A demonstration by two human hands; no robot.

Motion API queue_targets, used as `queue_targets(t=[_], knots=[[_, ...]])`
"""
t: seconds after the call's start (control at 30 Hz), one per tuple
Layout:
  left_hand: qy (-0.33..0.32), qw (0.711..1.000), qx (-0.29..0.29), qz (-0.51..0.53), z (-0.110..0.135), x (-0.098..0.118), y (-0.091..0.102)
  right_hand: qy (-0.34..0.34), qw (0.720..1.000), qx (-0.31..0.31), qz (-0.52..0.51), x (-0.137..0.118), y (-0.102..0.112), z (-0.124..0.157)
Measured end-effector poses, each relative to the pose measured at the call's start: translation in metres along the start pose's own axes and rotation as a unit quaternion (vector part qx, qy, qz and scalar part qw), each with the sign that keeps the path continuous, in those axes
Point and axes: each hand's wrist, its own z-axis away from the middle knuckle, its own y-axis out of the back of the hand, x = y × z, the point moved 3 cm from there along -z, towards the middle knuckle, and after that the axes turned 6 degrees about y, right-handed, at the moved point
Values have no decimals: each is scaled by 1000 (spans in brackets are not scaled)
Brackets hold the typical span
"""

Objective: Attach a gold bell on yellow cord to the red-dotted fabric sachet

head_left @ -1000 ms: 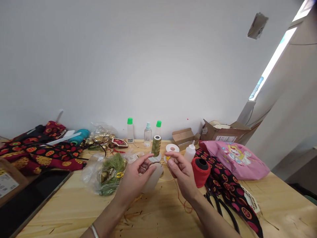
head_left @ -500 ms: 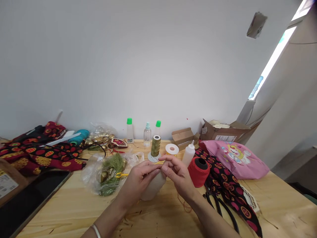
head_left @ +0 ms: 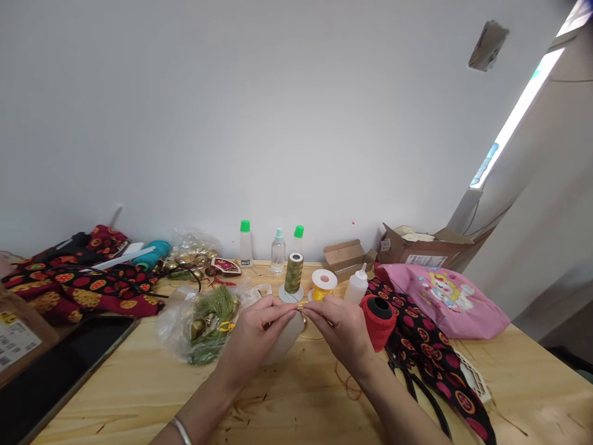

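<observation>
Wooden table point(head_left: 296, 402) is looking messy: left hand point(head_left: 252, 337) and right hand point(head_left: 343, 330) are both pinching a thin yellow cord point(head_left: 300, 304), near the red thread cone point(head_left: 378, 318).

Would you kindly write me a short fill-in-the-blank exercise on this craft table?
The left hand and right hand pinch a thread; the spool right of them is ___.
The bag is ___.
The leftmost bottle has a ___ cap.
Missing words: red; pink; green.
</observation>
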Motion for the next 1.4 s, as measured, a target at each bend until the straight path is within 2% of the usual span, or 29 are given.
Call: queue_targets(t=[0.2, 0.4, 0.6, 1.03, 1.4], knots=[[68, 996, 59, 30, -1, -10, 0, -7, 999, 42, -4, -3, 2, 1], [120, 989, 74, 53, -1, -13, -1, 1, 998, 59, 22, -5, -1, 3], [101, 990, 88, 35, 0, -9, 1, 4, 994, 108, 25, -9, 2, 3], [49, 995, 71, 44, 4, 4, -1, 25, 991, 121, 58, -14, 0, 3], [41, 996, 75, 36, 4, 5, -2, 18, 991, 121, 51, -13, 0, 4]])
